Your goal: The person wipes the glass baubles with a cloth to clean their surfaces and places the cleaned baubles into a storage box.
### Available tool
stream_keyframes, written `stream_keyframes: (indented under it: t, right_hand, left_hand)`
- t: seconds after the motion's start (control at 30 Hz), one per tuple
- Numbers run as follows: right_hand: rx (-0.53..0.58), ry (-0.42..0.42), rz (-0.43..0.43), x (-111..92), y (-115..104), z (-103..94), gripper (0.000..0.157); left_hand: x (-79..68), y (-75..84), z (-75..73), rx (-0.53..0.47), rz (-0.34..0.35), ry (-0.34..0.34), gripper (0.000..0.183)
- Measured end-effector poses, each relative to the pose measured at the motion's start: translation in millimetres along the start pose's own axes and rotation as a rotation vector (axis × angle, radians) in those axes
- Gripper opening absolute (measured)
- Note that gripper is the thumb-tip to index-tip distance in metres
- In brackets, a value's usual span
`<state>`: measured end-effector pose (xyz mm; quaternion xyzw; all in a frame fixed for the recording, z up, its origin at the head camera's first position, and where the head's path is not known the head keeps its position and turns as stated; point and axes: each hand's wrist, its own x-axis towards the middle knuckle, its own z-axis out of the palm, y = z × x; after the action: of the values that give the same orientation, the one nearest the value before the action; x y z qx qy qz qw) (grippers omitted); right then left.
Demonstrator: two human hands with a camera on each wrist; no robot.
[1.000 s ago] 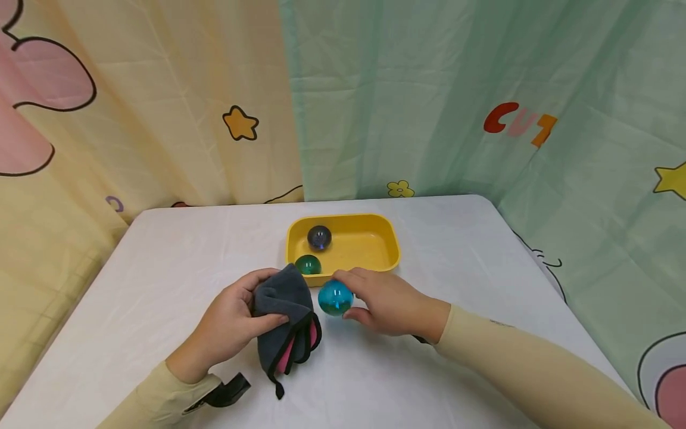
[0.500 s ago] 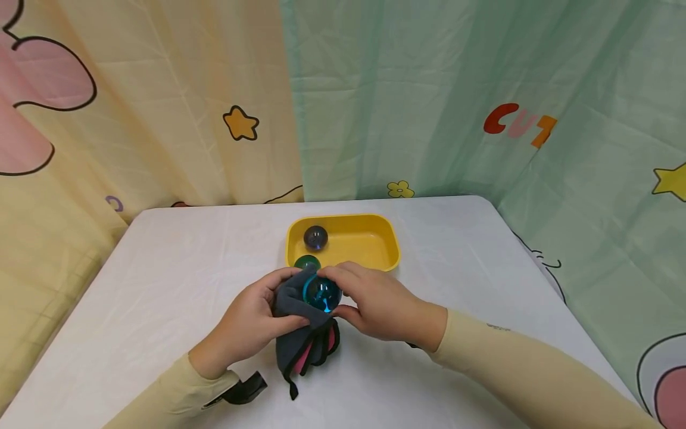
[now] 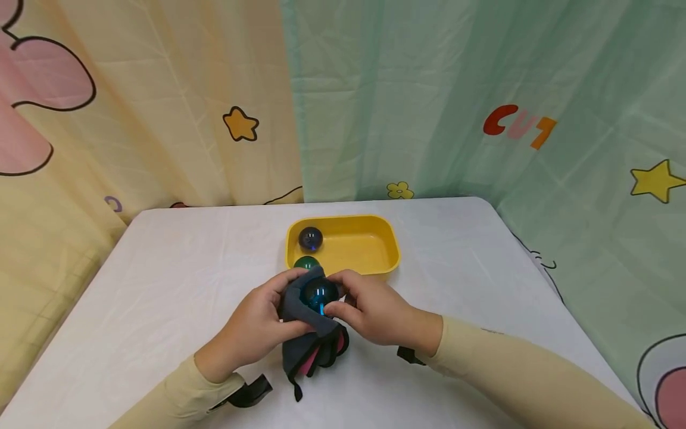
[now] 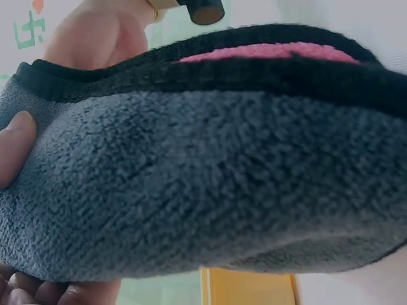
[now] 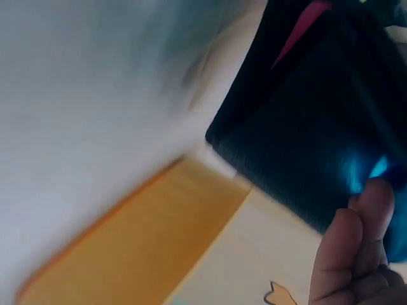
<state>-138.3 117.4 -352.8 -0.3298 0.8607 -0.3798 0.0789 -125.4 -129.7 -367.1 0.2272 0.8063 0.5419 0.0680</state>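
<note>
In the head view my left hand [image 3: 252,333] grips a grey cloth [image 3: 298,351] with black edging and a pink reverse side, thumb on the near face. A clear blue glass ball [image 3: 318,291] lies against the cloth's folds, and my right hand [image 3: 377,310] holds it from the right by thumb and fingers. The cloth [image 4: 191,171] fills most of the left wrist view, where the ball is hidden behind it. In the right wrist view, fingertips [image 5: 375,203] press by a bright blue glint beside the dark cloth [image 5: 292,127].
Just beyond the hands a yellow tray [image 3: 370,244] sits on the white-covered table [image 3: 214,244]. Inside are a dark ball [image 3: 310,239] at the back left and a green ball [image 3: 306,262], partly hidden by the cloth. Printed curtains [image 3: 375,107] hang behind the table.
My right hand has brought the blue ball left onto the cloth, while my left hand has shifted right with the cloth. The dark ball has rolled slightly left in the tray.
</note>
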Motion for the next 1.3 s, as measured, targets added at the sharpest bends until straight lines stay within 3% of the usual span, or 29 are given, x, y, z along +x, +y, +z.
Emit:
stream_keyframes:
  t: [0.07, 0.13, 0.23, 0.37, 0.47, 0.6, 0.7, 0.8, 0.93, 1.07, 1.17, 1.3]
  right_hand:
    - [0.085, 0.007, 0.024, 0, 0, 1.2, 0.049]
    - [0.080, 0.000, 0.007, 0, -1, 0.3, 0.059]
    - [-0.073, -0.068, -0.022, 0, -3, -4.6, 0.075]
    - [-0.316, -0.139, -0.107, 0, -5, -10.7, 0.074]
    - [-0.442, -0.097, -0.187, 0, -5, -12.4, 0.073]
    - [-0.502, -0.024, -0.278, -2, -2, -13.3, 0.073]
    - [-0.503, 0.004, -0.309, -3, 0, -12.9, 0.072]
    - [-0.444, 0.000, -0.226, -4, 0, -9.4, 0.070]
    - [-0.226, -0.006, -0.027, -4, -1, -0.2, 0.059]
    - [-0.018, 0.018, 0.048, -3, -2, 5.5, 0.054]
    - [-0.018, -0.005, 0.023, -3, -4, 2.4, 0.064]
    - [-0.216, -0.068, -0.061, -1, -5, -4.6, 0.074]
  left_hand:
    - [-0.1, -0.4, 0.1, -0.005, 0.014, 0.009, 0.076]
    - [-0.3, -1.4, -0.4, -0.012, 0.025, 0.013, 0.076]
    - [-0.6, -3.4, -2.2, -0.037, 0.031, 0.012, 0.076]
    - [-0.2, -4.7, -4.7, -0.096, 0.037, -0.007, 0.076]
    - [0.2, -2.8, -5.5, -0.113, 0.042, -0.021, 0.076]
    - [0.0, 0.7, -5.2, -0.099, 0.037, -0.027, 0.076]
    - [-0.6, 2.7, -4.2, -0.092, 0.034, -0.032, 0.076]
    - [-0.3, 4.1, -2.7, -0.087, 0.039, -0.032, 0.075]
    - [1.9, 3.5, -0.6, -0.070, 0.047, -0.019, 0.074]
    - [3.7, 0.6, 0.0, -0.065, 0.047, -0.006, 0.075]
    - [4.1, -1.3, -1.1, -0.075, 0.059, 0.007, 0.076]
    - [4.5, -2.6, -2.9, -0.114, 0.075, 0.002, 0.076]
